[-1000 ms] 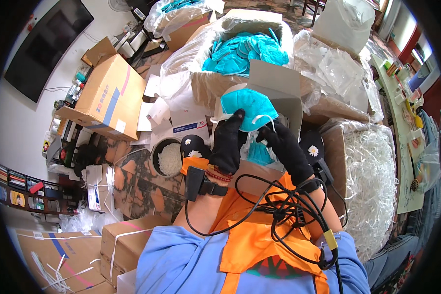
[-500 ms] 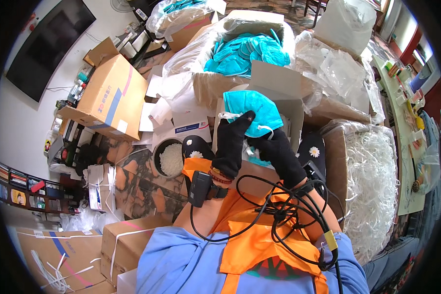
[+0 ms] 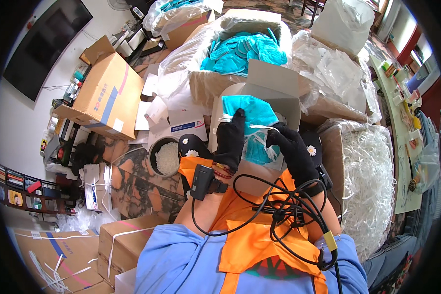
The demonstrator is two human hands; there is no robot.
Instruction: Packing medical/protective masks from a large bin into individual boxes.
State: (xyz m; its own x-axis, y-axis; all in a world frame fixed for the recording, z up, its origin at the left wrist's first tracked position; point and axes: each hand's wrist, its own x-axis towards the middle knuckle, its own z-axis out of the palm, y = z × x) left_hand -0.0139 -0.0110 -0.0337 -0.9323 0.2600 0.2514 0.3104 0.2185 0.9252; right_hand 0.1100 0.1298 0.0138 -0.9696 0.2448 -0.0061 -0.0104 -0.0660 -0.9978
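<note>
A folded turquoise face mask [image 3: 255,110] is held by its left part in my gloved left hand [image 3: 230,139], thumb on top. My gloved right hand [image 3: 290,147] pinches the white ear loop [image 3: 264,127] at the mask's right side and draws it outward. Below both hands stands an open box [image 3: 259,172] between my knees, its flap [image 3: 273,81] raised at the far side. More turquoise masks [image 3: 258,148] with white loops lie inside it. Dark cables [image 3: 284,210] hang between my wrists over an orange apron [image 3: 259,250].
Beyond the box, a large plastic-lined carton [image 3: 201,88] holds a heap of turquoise masks [image 3: 245,53]. To the right, a carton [image 3: 332,161] is filled with white elastic loops [image 3: 365,171]. A round container of white pellets [image 3: 167,158] stands left of my knee, near a brown carton [image 3: 100,95].
My right hand has moved right and slightly down off the mask's edge, pulling the ear loop out with it. The masks in the box now show more. My left hand keeps its hold.
</note>
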